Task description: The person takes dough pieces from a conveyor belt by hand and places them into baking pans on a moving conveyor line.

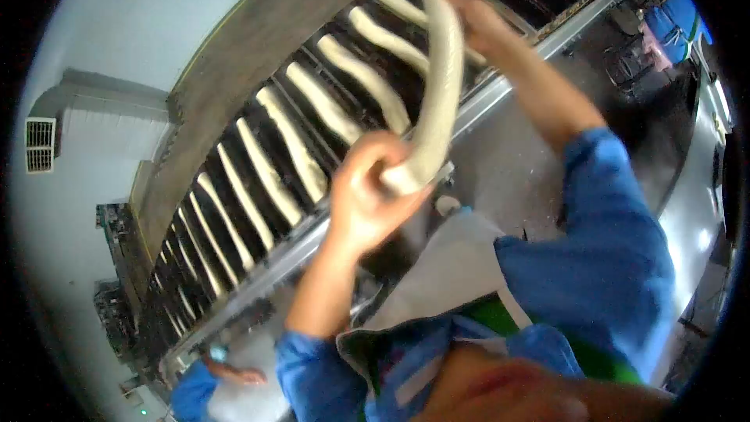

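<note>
A long, cream-coloured dough rope (441,78) is held up in front of me, bent in a slight curve. My left hand (371,195) is closed around its near end. At the far end, my right hand (473,23) grips it from the right side, the fingers partly hidden behind it. Beneath and to the left, several similar dough strips (320,101) lie side by side in the dark slots of a long conveyor (281,137).
A metal rail (308,238) edges the conveyor on my side. At the lower left, another person's hand (234,375) and blue sleeve (195,391) are beside the line. A metal table (691,172) stands to the right, with a blue container (676,12) beyond it.
</note>
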Tool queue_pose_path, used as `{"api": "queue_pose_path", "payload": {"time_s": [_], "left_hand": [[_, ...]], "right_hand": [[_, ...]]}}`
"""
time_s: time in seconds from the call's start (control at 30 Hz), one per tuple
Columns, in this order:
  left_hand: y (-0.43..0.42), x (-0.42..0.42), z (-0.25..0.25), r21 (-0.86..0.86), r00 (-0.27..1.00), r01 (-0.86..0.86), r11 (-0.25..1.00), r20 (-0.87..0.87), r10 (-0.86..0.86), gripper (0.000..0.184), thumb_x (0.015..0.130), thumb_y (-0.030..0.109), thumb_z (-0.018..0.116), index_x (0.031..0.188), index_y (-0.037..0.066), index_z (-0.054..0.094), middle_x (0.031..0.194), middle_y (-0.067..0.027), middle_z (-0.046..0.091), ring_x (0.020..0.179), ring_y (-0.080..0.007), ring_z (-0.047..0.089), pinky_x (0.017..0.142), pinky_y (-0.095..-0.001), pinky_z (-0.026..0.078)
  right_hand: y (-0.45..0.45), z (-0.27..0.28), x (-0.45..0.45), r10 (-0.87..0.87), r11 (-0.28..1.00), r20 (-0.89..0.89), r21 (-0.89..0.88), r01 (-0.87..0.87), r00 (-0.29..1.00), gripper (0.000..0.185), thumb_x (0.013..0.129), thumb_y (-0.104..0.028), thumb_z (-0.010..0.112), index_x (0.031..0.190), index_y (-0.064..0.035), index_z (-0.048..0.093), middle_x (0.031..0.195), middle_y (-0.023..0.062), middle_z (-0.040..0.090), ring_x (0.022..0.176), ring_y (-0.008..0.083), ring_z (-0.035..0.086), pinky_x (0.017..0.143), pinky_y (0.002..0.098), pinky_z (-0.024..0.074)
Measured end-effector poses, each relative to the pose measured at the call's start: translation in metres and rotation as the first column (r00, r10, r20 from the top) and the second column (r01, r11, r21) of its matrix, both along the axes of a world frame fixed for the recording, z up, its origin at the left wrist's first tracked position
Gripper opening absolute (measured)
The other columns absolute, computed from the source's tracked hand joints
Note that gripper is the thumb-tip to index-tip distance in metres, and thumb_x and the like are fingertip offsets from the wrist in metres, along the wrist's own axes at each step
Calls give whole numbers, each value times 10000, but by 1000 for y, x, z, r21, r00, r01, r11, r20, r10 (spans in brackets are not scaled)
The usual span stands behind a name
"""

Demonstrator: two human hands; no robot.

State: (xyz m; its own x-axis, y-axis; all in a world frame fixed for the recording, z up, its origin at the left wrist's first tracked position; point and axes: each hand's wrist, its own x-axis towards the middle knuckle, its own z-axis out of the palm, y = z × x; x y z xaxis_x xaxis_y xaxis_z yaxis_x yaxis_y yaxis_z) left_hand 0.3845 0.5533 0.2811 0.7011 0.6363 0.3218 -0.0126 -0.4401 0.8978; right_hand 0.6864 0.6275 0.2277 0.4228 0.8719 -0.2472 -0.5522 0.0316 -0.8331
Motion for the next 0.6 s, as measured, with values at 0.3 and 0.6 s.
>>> {"api": "queue_pose_path", "payload": {"time_s": [0.3, 0.6], "left_hand": [[41, 219, -100, 168, 965, 253, 953, -121, -235, 623, 663, 187, 807, 1219, 100, 541, 1384, -217, 390, 1278, -362, 396, 1052, -411, 341], [27, -68, -130, -57, 782, -357, 932, -564, 265, 426, 746, 24, 697, 1156, 91, 600, 1270, -131, 541, 1183, -262, 511, 970, -358, 426]], "right_hand": [[44, 23, 208, 621, 763, 783, -592, 259, -38, 483, 889, -355, 546, 1186, 26, 537, 1087, 178, 621, 933, 301, 631, 783, 409, 525], [-5, -99, 264, 828, 528, 405, -795, 298, -388, 577, 841, -413, 577, 1256, -15, 526, 1283, 222, 515, 1114, 358, 544, 959, 393, 426]]}}
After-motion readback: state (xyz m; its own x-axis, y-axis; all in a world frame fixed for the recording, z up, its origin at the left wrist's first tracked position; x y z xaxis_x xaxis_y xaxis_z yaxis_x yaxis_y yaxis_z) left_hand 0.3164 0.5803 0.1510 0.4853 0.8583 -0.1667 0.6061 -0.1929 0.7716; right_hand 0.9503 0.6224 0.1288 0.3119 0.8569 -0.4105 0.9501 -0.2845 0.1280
